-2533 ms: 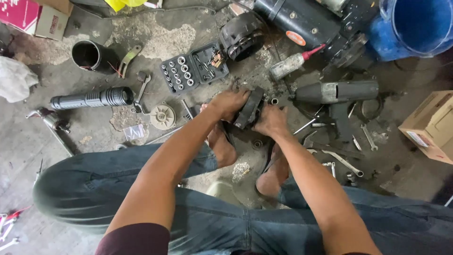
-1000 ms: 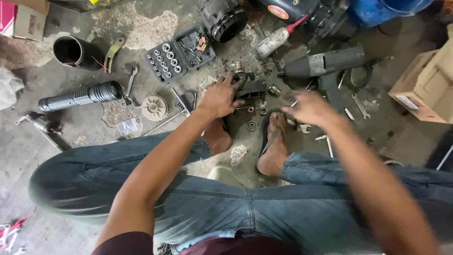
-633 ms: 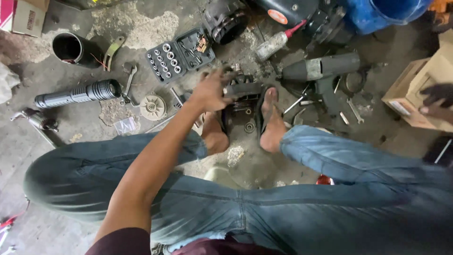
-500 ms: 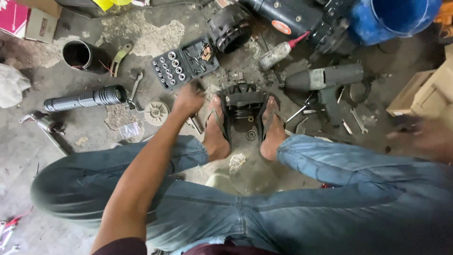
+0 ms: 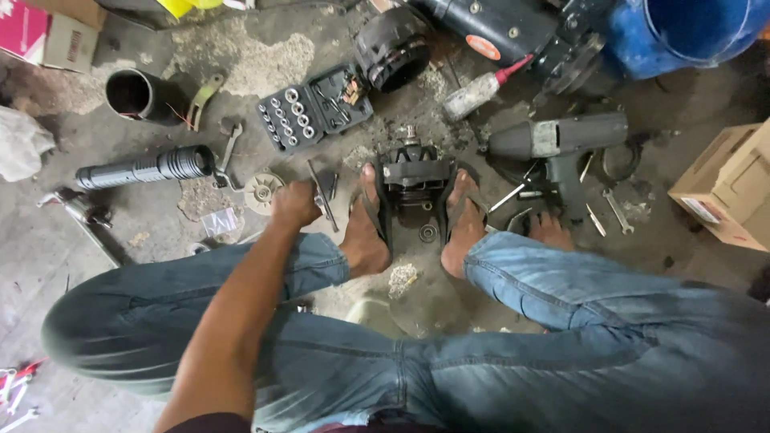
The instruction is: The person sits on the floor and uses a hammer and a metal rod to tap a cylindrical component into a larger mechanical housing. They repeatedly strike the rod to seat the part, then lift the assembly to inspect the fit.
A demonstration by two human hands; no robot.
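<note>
1. Left hand (image 5: 295, 204) is down on the concrete floor (image 5: 144, 240), fingers curled around the lower end of a long thin metal tool (image 5: 322, 195), some kind of ratchet or extension bar, which runs up and away from the knuckles
2. Just left of that hand sits a round toothed disc (image 5: 262, 190), and a wrench (image 5: 228, 152) lies a bit further up
3. Right hand (image 5: 550, 231) is mostly tucked behind the right knee, only the fingers (image 5: 545, 223) poke out, resting on the floor near some loose wrenches (image 5: 618, 210). Can't tell if it's holding anything or how wide they're spread
4. The black mechanical part (image 5: 415, 172) being worked on is pinned between both bare feet in sandals, stud sticking up at the far end, a small ring (image 5: 428, 233) on the floor just below it
5. An open socket set case (image 5: 314, 109) is right above the left hand, well stocked
6. A grey power tool (image 5: 561, 144), pistol shaped, lies to the right of the feet
7. Other junk around: a ribbed black cylinder (image 5: 148, 168) far left, black tube (image 5: 132, 95) standing open, blue bucket (image 5: 690, 32) top right, cardboard box (image 5: 730, 188) at the right edge
</note>
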